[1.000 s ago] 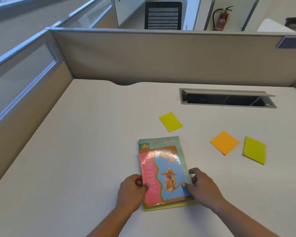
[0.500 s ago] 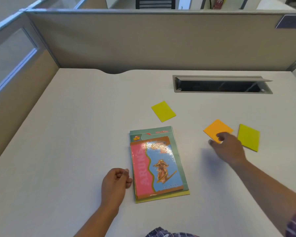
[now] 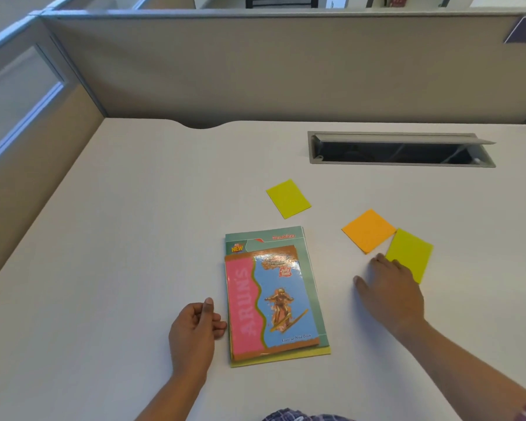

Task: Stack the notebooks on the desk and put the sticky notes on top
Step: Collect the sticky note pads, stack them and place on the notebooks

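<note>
Broadly, the pale beige laminate bench [image 3: 119, 268] carries every task item, bounded at the back by a grey fabric partition [image 3: 286, 71] and pierced by a rectangular grey cable tray opening [image 3: 401, 150]. Near the front centre lies the stack of thin paper notebooks [image 3: 275, 296]: a glossy pink-and-blue exercise book uppermost, a green cover beneath it showing at the far and right edges, and a yellow cover at the bottom showing along the near edge; the stacking step appears done. The left hand [image 3: 195, 332] rests loosely curled and empty on the bench, just beside the stack's left edge. The right hand [image 3: 389, 290], palm down with fingers spread, grasps nothing yet; its fingertips touch or overlap the near corner of the yellow-green square sticky-note pad [image 3: 413, 252], which abuts the orange square sticky-note pad [image 3: 368, 230] just beyond the hand. A second yellow-green sticky-note pad [image 3: 288, 198] lies apart, just beyond the stack's far edge. Risks, as judged: the flat pad may slide on the smooth laminate rather than lift, nudging its orange neighbour; and pads set down carelessly on the glossy, unevenly aligned covers could skid off.
</note>
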A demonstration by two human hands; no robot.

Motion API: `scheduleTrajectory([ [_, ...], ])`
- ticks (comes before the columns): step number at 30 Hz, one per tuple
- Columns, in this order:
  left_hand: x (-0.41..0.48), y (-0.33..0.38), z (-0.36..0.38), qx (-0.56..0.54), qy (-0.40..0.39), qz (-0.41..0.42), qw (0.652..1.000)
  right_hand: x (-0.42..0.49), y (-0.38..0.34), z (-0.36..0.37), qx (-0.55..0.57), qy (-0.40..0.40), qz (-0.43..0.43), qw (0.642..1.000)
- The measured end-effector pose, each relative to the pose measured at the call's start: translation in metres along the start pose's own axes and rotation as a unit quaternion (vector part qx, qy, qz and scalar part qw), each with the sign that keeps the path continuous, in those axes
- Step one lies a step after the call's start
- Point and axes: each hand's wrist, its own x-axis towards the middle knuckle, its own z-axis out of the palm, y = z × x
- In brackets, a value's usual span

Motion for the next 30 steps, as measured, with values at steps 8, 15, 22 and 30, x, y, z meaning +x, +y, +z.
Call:
scheduleTrajectory([
  [8, -0.004, 0.002, 0.002, 0.025, 0.0, 0.007, 1.0, -0.041, -0.01, -0.008, 0.134, 0.011, -0.121, 0.983],
  [15, -0.005, 0.008, 0.001, -0.012, -0.02, -0.027, 0.999, 0.031, 0.014, -0.018, 0.115, -0.081, 0.0, 0.99],
  [22, -0.022, 0.024, 0.012, -0.037, 0.018, -0.046, 0.998, 0.038, 0.008, -0.027, 0.027, -0.134, -0.003, 0.991],
  [30, -0.044, 0.062, 0.026, -0.042, -0.053, 0.031, 0.997, 0.011, -0.022, -0.068, 0.487, -0.164, -0.043, 0.857],
])
